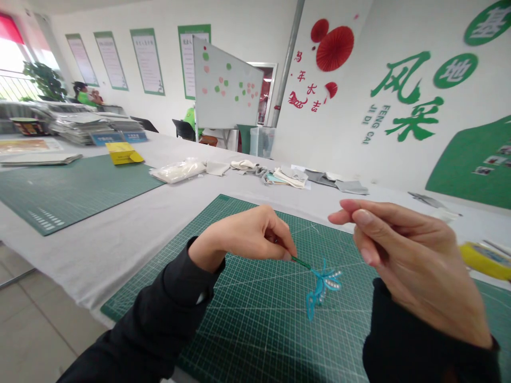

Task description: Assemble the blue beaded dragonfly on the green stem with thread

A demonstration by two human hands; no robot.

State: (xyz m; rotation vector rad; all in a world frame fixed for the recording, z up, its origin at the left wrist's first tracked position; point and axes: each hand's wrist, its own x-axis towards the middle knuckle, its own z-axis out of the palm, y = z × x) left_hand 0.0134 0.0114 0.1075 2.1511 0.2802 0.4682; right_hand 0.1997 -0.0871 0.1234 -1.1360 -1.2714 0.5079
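Over the green cutting mat (pixel 247 314), the left hand (pixel 243 236) has its fingers clamped on the green stem (pixel 301 261) of a turquoise beaded flower (pixel 322 282), whose long axis points rightward toward the right hand (pixel 415 255), its fingers together and empty.

daylight blows out the window (pixel 11 64), the right hand (pixel 415 266) blurs slightly, wide-angle edges bend.

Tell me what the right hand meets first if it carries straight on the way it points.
Probably the left hand, which pinches the green stem. The right hand points across the gap towards it, above the blue flower. Depth is unclear, so it might pass just beyond.
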